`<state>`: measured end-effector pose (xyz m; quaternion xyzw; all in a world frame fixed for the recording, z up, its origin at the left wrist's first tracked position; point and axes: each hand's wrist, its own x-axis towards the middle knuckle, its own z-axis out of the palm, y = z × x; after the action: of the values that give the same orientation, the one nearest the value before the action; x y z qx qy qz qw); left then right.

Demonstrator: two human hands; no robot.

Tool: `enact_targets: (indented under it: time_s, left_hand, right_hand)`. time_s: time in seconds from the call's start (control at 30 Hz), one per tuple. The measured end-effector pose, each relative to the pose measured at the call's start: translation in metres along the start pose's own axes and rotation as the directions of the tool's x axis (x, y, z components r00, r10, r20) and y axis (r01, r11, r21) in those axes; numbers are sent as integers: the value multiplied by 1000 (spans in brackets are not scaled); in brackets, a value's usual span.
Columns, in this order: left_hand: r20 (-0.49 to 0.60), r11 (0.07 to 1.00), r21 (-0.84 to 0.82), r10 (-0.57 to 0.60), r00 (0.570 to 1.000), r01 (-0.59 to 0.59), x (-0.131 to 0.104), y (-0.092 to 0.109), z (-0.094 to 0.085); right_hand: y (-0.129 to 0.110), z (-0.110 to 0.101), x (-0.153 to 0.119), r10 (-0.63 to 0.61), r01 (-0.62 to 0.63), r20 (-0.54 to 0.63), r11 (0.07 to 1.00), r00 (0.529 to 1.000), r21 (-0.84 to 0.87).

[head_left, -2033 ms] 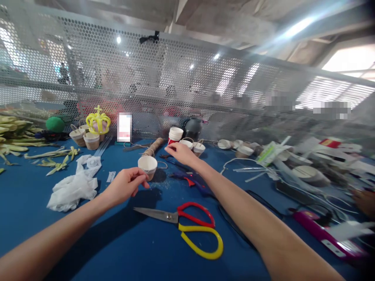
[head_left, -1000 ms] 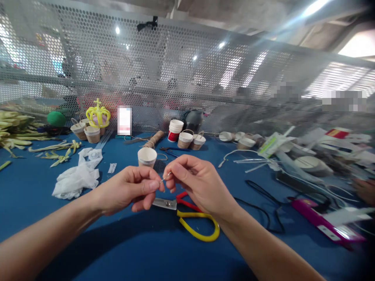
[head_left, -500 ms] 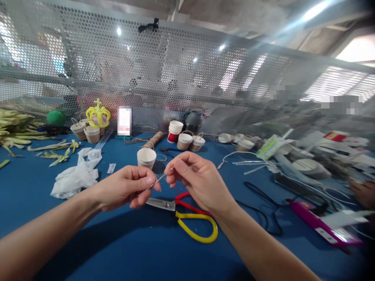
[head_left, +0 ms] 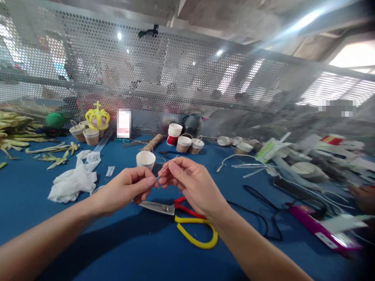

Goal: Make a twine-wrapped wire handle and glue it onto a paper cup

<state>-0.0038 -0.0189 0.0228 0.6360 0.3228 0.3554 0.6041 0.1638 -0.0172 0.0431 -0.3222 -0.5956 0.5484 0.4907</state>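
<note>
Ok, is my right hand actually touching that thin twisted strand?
Touching. The head view shows your right hand pinching the thin twisted strand, whose upper end pokes out past the thumb.

The left hand (head_left: 125, 187) hides part of the strand (head_left: 163, 172), the right hand (head_left: 189, 179) part of the scissors (head_left: 164, 208); the phone screen (head_left: 124, 123) is blurred.

No words, brands or numbers can be read. Taking twelve o'clock as straight ahead of the wearer, the red label (head_left: 172, 139) on the white tubs (head_left: 175, 128) there is too small to make out. At eleven, the lit screen (head_left: 124, 123) is pixelated. The green-and-white packet (head_left: 267, 150) at one and red-and-yellow patch (head_left: 331, 139) at two perhaps carry print, but blur hides it.
</note>
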Motion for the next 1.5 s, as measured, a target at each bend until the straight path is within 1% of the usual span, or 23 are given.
enact_targets:
  time_s: [0.1,0.17,0.2,0.33,0.4,0.47,0.7,0.8,0.93,1.1,1.2,1.33,1.43,1.5]
  left_hand:
    - [-88,981,186,72,993,-54,-1,1,4]
    - [-116,966,248,110,987,-78,-1,1,5]
    - [-116,964,252,113,987,-81,-1,1,4]
    - [-53,984,170,55,997,-46,0,0,1]
    - [-31,989,141,39,999,-35,2,-2,0]
    - [-25,990,132,47,999,-43,2,-3,0]
    - [-18,977,191,103,995,-98,0,-2,0]
    - [-2,973,222,71,997,-68,1,0,-2]
    - [52,972,233,15,999,-26,2,-1,-4]
    - [121,972,235,-26,992,-4,3,-5,-4]
    - [122,968,251,-30,992,-2,2,-6,-5]
    - [83,968,250,-31,996,9,2,-6,-4]
    - [50,978,208,-34,998,22,4,-6,-4]
    - [44,984,177,-23,999,15,5,-6,-4]
  right_hand:
    - [3,0,0,-20,20,6,999,1000,-43]
    - [3,0,1,-44,44,2,995,999,-88]
    - [3,-1,1,-59,58,-2,992,998,-112]
    - [0,-4,2,-123,117,-23,978,992,-170]
    - [-1,-5,2,-121,118,-7,977,993,-180]
    - [-1,-5,2,-105,106,18,978,994,-181]
    - [1,-4,0,-86,89,30,989,996,-122]
    - [-2,-5,0,-111,109,-3,981,994,-157]
    - [-8,-7,0,-167,147,-65,959,984,-241]
    - [-11,-10,0,-155,132,-66,954,986,-268]
    - [-11,-10,0,-148,125,-68,957,987,-263]
    - [-13,-8,-1,-114,95,-54,958,992,-272]
    - [-13,-9,0,-111,96,-42,958,993,-270]
    - [-13,-11,1,-134,113,-64,959,989,-260]
